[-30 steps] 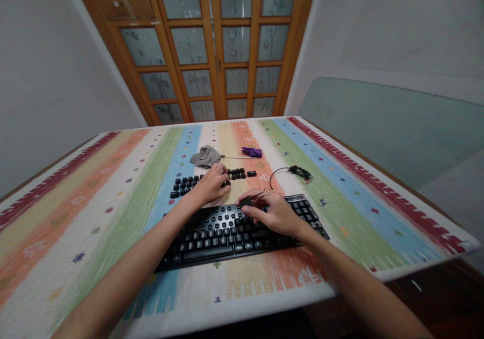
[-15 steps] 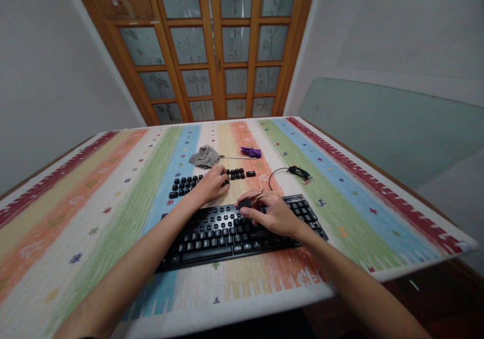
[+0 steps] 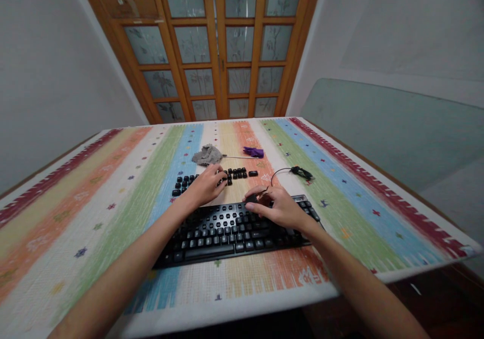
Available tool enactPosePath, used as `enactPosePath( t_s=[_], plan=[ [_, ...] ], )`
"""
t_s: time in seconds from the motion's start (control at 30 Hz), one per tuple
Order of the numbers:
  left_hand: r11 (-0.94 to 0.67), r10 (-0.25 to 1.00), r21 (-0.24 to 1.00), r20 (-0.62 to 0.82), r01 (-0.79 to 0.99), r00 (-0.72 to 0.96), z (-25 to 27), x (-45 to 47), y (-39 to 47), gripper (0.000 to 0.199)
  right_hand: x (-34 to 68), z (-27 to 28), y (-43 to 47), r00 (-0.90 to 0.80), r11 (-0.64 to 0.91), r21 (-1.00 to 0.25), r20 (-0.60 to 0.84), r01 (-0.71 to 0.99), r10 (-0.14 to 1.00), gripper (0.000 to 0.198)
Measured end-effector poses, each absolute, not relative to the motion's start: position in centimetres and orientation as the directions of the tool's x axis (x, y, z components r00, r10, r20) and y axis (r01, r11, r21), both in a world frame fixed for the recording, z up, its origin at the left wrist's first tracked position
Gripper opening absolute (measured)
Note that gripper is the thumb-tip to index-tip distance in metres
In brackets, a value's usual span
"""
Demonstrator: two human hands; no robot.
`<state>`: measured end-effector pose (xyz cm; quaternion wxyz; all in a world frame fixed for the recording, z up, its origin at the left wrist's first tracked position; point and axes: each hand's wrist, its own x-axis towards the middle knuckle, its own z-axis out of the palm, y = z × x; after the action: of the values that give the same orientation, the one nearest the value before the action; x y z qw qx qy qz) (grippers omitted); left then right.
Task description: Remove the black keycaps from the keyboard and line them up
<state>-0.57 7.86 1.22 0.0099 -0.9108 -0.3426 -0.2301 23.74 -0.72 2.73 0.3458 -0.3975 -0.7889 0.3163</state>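
Fingers bent, my left hand [image 3: 206,185] is at the loose black keycaps [image 3: 239,173] behind the keyboard, with a small keycap at its thumb and fingertips. Part of that keycap is hidden by the fingers. Above the keyboard's right half, my right hand [image 3: 280,207] pinches a dark keycap [image 3: 251,198] between thumb and fingers. A thin wire-like piece shows by these fingers; its kind is unclear. The black keyboard [image 3: 212,250] lies below both hands, with bare key stems along its upper left rows and keycaps in the lower rows.
A crumpled grey cloth [image 3: 207,155] lies behind the loose keycaps, near a thin rod [image 3: 240,157] and a purple bundle [image 3: 253,152]. A coiled black cable [image 3: 301,172] is at the right. The striped tablecloth [image 3: 113,228] covers the table.
My left hand has drawn slightly left at the loose keycaps. My right hand keeps its pinch on the dark keycap. The whole view has shifted a little.
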Motion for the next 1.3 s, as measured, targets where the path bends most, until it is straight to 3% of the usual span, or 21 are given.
enactPosePath(
  t_s=[0.23, 0.43, 0.7, 0.9, 1.3],
  plan=[
    [-0.755, 0.655, 0.281, 0.282, 0.592, 0.701, 1.7, -1.9, 2.9, 0.019, 24.4, 3.2, -0.3, -0.582, 0.569, -0.669, 0.244, 0.478, 0.776, 0.02],
    [-0.745, 0.654, 0.358, 0.224, 0.563, 0.723, 1.2, -1.6, 0.0, 0.023, 24.4, 3.1, -0.2, -0.61, 0.559, -0.664, 0.192, 0.496, 0.769, 0.022],
    [-0.713, 0.69, 0.38, 0.229, 0.589, 0.687, 0.3, -1.7, -0.9, 0.024, 24.0, 2.3, -0.2, -0.601, 0.532, -0.725, 0.204, 0.438, 0.773, 0.024],
    [-0.708, 0.697, 0.377, 0.236, 0.598, 0.677, 0.0, -1.8, -1.1, 0.023, 22.9, 2.3, -0.8, -0.541, 0.56, -0.679, 0.277, 0.475, 0.794, 0.021],
    [-0.713, 0.694, 0.364, 0.245, 0.599, 0.678, -0.2, -2.0, -1.3, 0.024, 22.4, 2.0, -1.6, -0.545, 0.556, -0.651, 0.251, 0.517, 0.8, 0.017]
  ],
)
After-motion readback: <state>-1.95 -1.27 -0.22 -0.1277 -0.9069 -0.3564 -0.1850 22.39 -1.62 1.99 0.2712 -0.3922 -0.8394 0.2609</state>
